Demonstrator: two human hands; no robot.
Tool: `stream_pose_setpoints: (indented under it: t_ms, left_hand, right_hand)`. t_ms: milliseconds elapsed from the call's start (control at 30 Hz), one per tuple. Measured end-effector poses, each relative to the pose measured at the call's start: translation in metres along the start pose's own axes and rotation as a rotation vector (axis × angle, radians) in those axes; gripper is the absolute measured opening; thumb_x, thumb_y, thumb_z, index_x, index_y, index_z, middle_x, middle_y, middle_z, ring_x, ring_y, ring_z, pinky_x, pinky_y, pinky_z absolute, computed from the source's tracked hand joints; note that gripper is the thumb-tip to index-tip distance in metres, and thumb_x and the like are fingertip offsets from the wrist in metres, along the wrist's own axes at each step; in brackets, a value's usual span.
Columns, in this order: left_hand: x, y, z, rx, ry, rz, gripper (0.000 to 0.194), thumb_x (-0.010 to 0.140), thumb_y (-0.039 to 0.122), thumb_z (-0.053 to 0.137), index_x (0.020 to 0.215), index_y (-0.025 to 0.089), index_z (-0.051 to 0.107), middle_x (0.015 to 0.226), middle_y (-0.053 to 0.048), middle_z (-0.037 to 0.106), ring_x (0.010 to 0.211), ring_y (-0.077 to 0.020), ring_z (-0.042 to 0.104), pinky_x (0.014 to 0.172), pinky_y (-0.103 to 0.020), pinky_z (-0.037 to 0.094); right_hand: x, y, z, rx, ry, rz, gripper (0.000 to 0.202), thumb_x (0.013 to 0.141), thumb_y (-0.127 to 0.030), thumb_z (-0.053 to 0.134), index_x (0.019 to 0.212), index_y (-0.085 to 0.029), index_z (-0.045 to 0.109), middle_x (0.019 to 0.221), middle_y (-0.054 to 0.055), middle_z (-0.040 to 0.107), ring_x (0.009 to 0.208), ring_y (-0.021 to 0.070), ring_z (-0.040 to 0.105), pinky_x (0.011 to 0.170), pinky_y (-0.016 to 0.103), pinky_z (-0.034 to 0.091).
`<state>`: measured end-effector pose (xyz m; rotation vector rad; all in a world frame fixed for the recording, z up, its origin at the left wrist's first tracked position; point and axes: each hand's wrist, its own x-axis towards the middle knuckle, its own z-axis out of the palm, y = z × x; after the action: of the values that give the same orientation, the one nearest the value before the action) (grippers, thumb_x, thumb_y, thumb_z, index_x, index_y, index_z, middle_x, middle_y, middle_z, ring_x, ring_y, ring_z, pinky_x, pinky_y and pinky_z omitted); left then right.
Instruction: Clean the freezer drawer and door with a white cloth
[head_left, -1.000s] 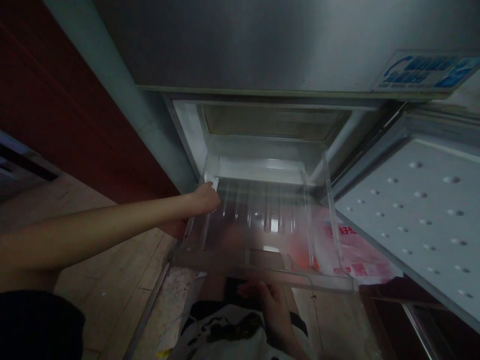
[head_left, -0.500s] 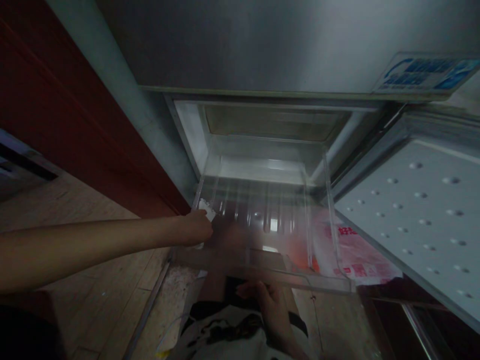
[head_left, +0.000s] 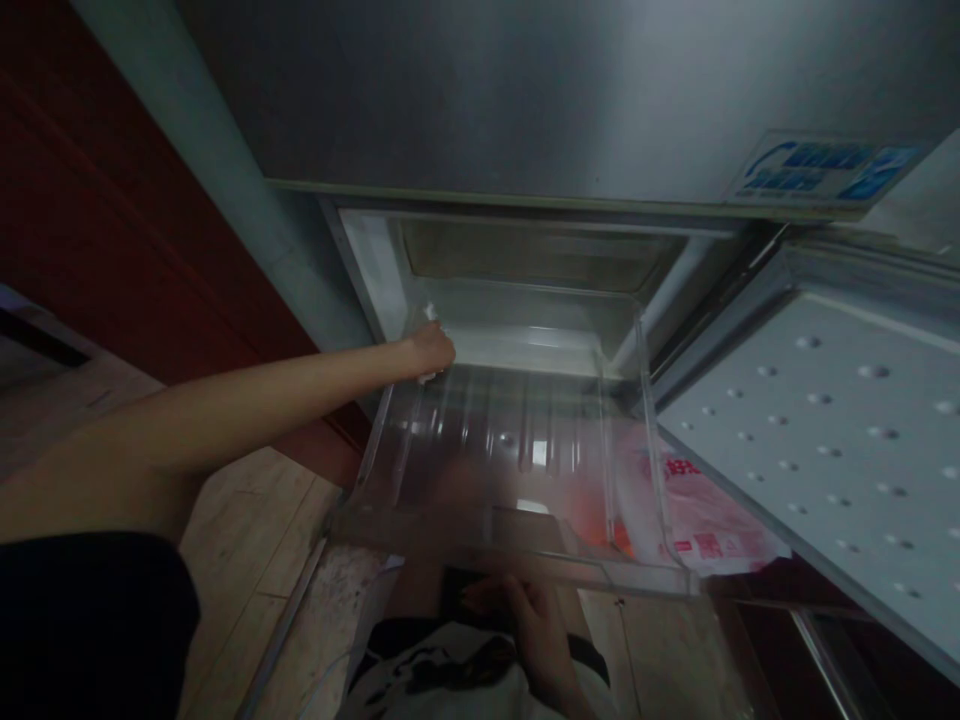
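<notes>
"So, where's that clear drawer?"

"Jutting from the open fridge. At its left side, the left hand pinches a white wipe."

"Right hand?"

"Below the drawer's front edge; I can't tell whether it grips anything."

Clear ribbed plastic drawer is pulled out; access from above, free over its middle and right. Rear-left of drawer blocked by left hand with crumpled white wipe. Silver metal upper door limits headroom over drawer's rear. Right of drawer: open white dimpled door, pink-printed plastic bag low down. Left of drawer: dark red panel. Right hand just off drawer's front edge.
</notes>
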<state>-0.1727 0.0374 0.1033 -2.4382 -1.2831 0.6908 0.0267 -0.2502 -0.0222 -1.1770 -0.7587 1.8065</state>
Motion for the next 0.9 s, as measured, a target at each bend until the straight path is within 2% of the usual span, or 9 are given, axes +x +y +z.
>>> stream_pose_setpoints:
  t_ms: [167,333,500,633,767,900]
  left_hand:
    - [0.01,-0.011,-0.01,0.022,0.028,-0.057,0.02,0.079,0.006,0.053,0.077,0.012,0.071,0.089,-0.013,0.075,0.086,-0.0208,0.065,0.085,-0.034,0.036]
    - [-0.007,-0.006,-0.009,0.026,0.001,-0.039,0.02,0.078,0.006,0.053,0.078,0.009,0.072,0.089,-0.017,0.074,0.084,-0.0221,0.065,0.082,-0.033,0.036]
    - [-0.047,0.011,0.001,0.003,-0.044,0.07,0.014,0.074,0.009,0.06,0.068,0.014,0.071,0.076,-0.011,0.075,0.075,-0.02,0.067,0.073,-0.029,0.039]
    - [-0.094,0.041,0.012,-0.026,-0.036,0.189,0.015,0.074,0.008,0.062,0.063,0.014,0.07,0.072,-0.012,0.074,0.069,-0.0201,0.067,0.072,-0.032,0.04]
    - [-0.139,0.067,0.022,-0.064,-0.03,0.311,0.015,0.07,0.008,0.068,0.058,0.017,0.068,0.066,-0.006,0.073,0.065,-0.0172,0.066,0.072,-0.031,0.04]
    - [-0.161,0.075,0.032,-0.078,-0.008,0.356,0.017,0.067,0.007,0.071,0.055,0.019,0.066,0.064,-0.002,0.072,0.063,-0.0145,0.063,0.072,-0.029,0.039]
  right_hand:
    - [0.001,0.001,-0.001,-0.002,0.002,0.025,0.049,0.071,-0.063,0.065,0.072,-0.014,0.075,0.07,0.011,0.071,0.067,0.0205,0.068,0.065,0.027,0.054]
    - [-0.001,0.002,-0.004,0.018,0.048,0.009,0.05,0.069,-0.063,0.066,0.075,-0.014,0.075,0.071,0.011,0.071,0.066,0.0212,0.068,0.065,0.029,0.055]
    - [-0.002,0.001,-0.004,0.002,0.052,-0.011,0.049,0.073,-0.061,0.064,0.076,-0.013,0.074,0.077,0.012,0.071,0.072,0.0225,0.068,0.069,0.031,0.055]
    - [-0.003,-0.001,-0.004,-0.053,0.026,-0.03,0.051,0.076,-0.062,0.06,0.075,-0.013,0.074,0.078,0.012,0.072,0.073,0.0214,0.068,0.071,0.029,0.053]
    - [-0.003,-0.001,-0.005,-0.054,0.01,-0.049,0.05,0.077,-0.061,0.059,0.074,-0.013,0.074,0.075,0.012,0.071,0.07,0.0209,0.068,0.068,0.028,0.053]
    - [-0.001,-0.001,-0.005,-0.072,-0.02,-0.066,0.051,0.078,-0.061,0.058,0.075,-0.013,0.075,0.076,0.013,0.072,0.071,0.0205,0.068,0.067,0.027,0.053]
